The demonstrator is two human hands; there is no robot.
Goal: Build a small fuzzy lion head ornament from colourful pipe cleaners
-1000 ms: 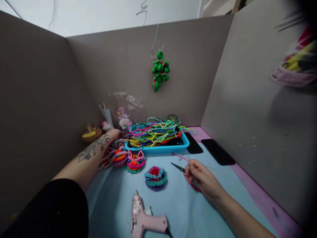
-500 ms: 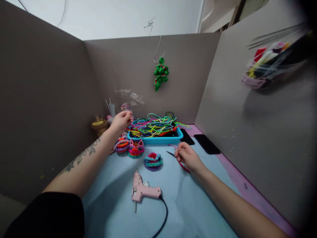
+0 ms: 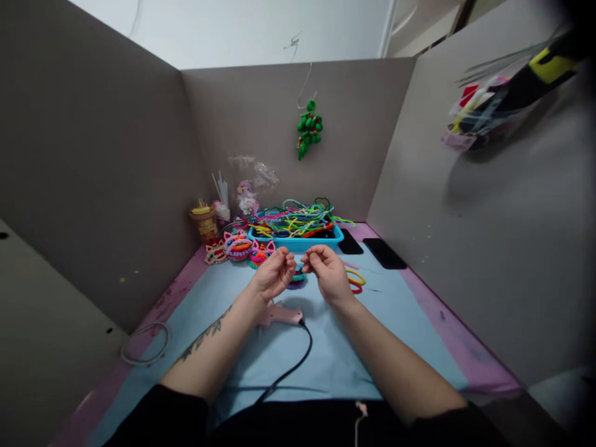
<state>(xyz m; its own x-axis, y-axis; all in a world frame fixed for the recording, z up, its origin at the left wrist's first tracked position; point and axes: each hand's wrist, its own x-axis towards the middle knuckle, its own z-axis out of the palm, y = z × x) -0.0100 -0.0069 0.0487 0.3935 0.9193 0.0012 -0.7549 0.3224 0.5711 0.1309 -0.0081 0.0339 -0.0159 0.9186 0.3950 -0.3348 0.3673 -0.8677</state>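
My left hand (image 3: pixel 274 273) and my right hand (image 3: pixel 328 270) hover close together above the light blue mat (image 3: pixel 326 347), both with fingers curled as if pinching something too small to make out. Just behind and between them sits a small blue and purple pipe-cleaner piece (image 3: pixel 297 280). A pink glue gun (image 3: pixel 279 315) lies under my left wrist, its black cord (image 3: pixel 288 366) running toward me. Red-handled scissors (image 3: pixel 356 280) lie on the mat right of my right hand.
A blue tray (image 3: pixel 298 239) heaped with coloured pipe cleaners stands at the back, with finished fuzzy cat-face pieces (image 3: pixel 239 245) to its left. Two black phones (image 3: pixel 384 253) lie at the back right. Grey cardboard walls (image 3: pixel 107 155) enclose the desk. A green ornament (image 3: pixel 308 127) hangs on the back wall.
My left hand came back from the far left corner to the middle. My right hand left the scissors on the mat and met the left. The view pulled back.
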